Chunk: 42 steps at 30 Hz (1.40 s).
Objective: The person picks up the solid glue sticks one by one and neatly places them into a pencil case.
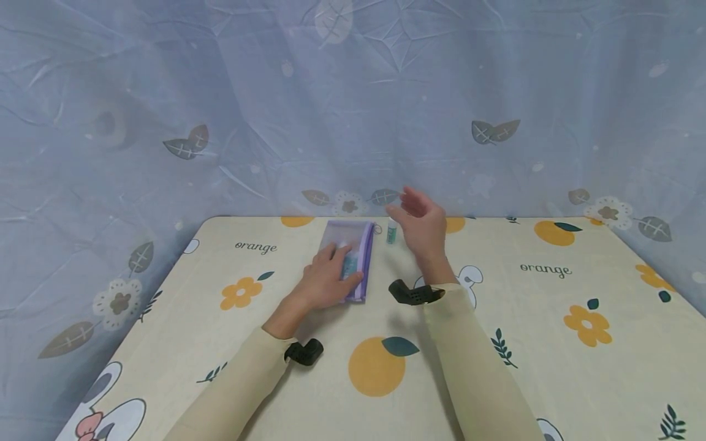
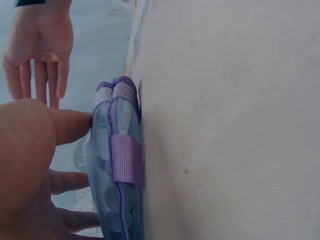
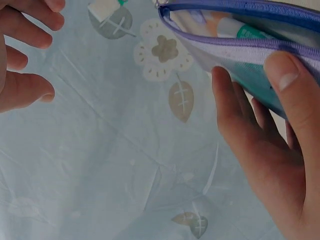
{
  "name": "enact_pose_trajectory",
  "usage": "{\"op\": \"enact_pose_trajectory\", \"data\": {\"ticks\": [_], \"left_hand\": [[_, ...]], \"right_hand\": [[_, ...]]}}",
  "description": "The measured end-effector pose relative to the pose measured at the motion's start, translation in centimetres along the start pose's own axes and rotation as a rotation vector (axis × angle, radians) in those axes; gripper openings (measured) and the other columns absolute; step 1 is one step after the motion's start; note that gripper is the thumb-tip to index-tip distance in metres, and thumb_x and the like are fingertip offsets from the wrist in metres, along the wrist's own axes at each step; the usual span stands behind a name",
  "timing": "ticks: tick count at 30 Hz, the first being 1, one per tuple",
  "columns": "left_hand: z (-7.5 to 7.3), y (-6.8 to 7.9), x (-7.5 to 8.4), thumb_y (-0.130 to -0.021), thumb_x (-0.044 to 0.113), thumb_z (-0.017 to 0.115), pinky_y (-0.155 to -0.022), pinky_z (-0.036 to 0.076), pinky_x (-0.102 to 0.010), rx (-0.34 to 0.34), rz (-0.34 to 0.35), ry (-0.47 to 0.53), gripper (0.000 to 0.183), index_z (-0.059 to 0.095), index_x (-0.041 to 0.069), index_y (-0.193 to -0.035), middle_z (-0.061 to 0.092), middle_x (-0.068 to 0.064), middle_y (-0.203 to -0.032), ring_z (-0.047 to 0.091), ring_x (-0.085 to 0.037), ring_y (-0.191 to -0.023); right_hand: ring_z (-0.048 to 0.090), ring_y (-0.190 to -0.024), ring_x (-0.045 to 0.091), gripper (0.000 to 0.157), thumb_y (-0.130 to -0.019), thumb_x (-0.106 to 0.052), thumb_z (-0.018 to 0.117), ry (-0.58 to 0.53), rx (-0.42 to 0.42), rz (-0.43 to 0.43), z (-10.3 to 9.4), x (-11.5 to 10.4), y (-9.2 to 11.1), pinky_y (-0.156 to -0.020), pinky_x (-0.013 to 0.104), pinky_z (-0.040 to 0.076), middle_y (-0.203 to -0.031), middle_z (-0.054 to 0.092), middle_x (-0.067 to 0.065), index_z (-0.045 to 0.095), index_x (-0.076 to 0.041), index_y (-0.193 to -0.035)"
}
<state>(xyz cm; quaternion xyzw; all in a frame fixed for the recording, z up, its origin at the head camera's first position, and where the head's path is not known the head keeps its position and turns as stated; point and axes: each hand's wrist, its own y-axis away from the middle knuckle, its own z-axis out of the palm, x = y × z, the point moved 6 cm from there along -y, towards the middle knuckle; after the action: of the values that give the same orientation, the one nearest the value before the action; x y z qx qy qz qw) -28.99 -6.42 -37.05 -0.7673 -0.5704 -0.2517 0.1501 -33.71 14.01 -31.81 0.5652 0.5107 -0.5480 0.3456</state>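
A mesh zip pouch with purple edging lies on the table, its zipper side toward the right. My left hand rests on it, fingers spread across the face and thumb near the zipper edge. In the right wrist view the zipper is parted, and a white and green tube-shaped stick shows inside. Just right of the pouch is a similar small stick with a white top and green label. My right hand is raised beside that stick, fingers loosely bent, holding nothing.
A cream tablecloth printed with oranges, flowers and leaves covers the table. Behind its far edge hangs a bluish patterned curtain. A small ring pull sits at the pouch's far corner. Black wrist cameras are strapped to both wrists.
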Motion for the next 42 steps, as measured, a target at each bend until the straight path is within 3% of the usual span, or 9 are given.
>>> {"op": "enact_pose_trajectory", "data": {"ticks": [13, 42], "left_hand": [[-0.1, 0.0, 0.1, -0.106, 0.043, 0.060, -0.124, 0.024, -0.073, 0.010, 0.014, 0.005, 0.073, 0.034, 0.013, -0.167, 0.020, -0.027, -0.175, 0.023, -0.049, -0.162], [0.0, 0.0, 0.0, -0.105, 0.042, 0.061, -0.123, 0.027, -0.074, 0.025, 0.033, -0.001, 0.072, 0.036, 0.012, -0.166, 0.023, -0.028, -0.173, 0.027, -0.050, -0.160]], "right_hand": [[0.056, -0.144, 0.022, 0.060, -0.098, -0.031, 0.078, 0.036, 0.009, 0.076, -0.2, 1.5, -0.2, -0.117, 0.041, 0.049, -0.154, 0.062, 0.002, 0.056, -0.023, -0.154], [0.059, -0.141, 0.026, 0.058, -0.099, -0.022, 0.076, 0.053, -0.041, 0.137, 0.6, 4.4, -0.9, -0.120, 0.045, 0.045, -0.151, 0.064, 0.007, 0.057, -0.017, -0.153]]}}
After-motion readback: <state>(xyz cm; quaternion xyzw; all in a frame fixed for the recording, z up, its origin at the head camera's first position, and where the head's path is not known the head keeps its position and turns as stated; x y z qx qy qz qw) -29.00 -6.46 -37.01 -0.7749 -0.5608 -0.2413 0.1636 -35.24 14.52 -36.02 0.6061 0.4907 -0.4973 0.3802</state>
